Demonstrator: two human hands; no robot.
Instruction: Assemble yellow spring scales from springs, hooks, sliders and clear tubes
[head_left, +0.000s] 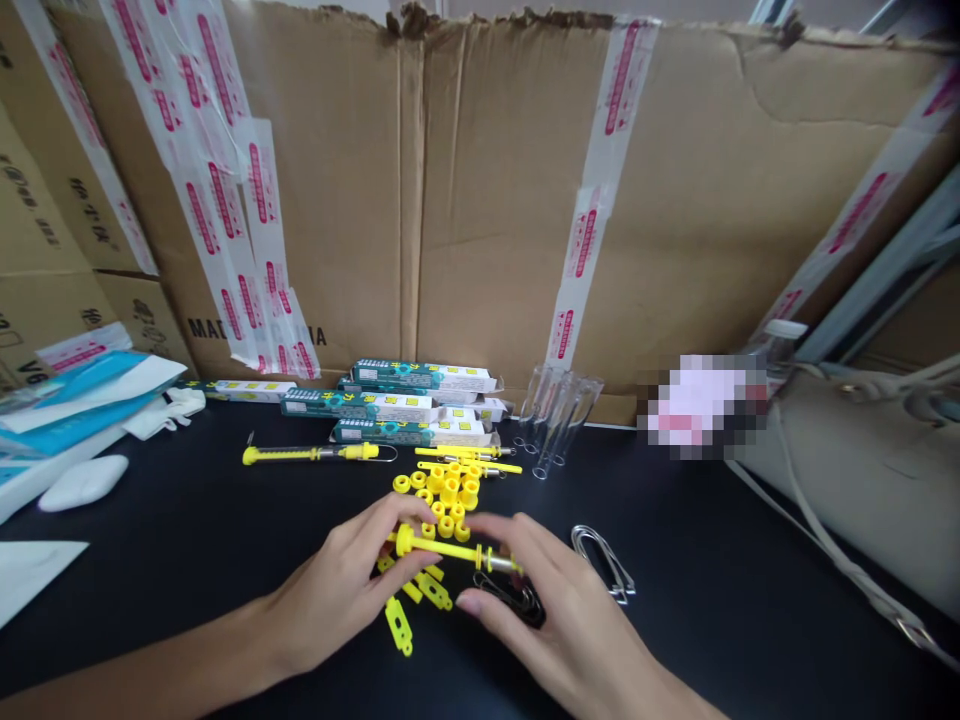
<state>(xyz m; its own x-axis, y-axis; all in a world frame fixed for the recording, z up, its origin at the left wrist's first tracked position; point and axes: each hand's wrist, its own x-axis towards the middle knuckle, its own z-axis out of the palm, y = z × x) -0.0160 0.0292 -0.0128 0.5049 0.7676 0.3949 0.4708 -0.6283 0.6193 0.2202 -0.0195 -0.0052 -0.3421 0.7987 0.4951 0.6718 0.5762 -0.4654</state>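
My left hand (349,565) pinches a yellow plunger rod (454,549) near its round yellow collar, between thumb and fingers. The rod lies almost level and its metal-tipped end points right. Around that end is my right hand (566,605), thumb and index finger spread apart; whether another finger touches the tip cannot be seen. Just beyond the rod sit several yellow caps and rings (450,492). Flat yellow pieces with slots (398,628) lie below my left fingers. Dark wire clips (529,605) are partly hidden under my right hand.
More yellow rods (472,467) lie behind the caps. An assembled syringe-like tool (300,454) is farther left. Clear tubes (559,415) lean against cardboard (510,220) beside small printed boxes (420,378). Bent wire loops (609,565) lie right; a white mouse (84,483) sits left.
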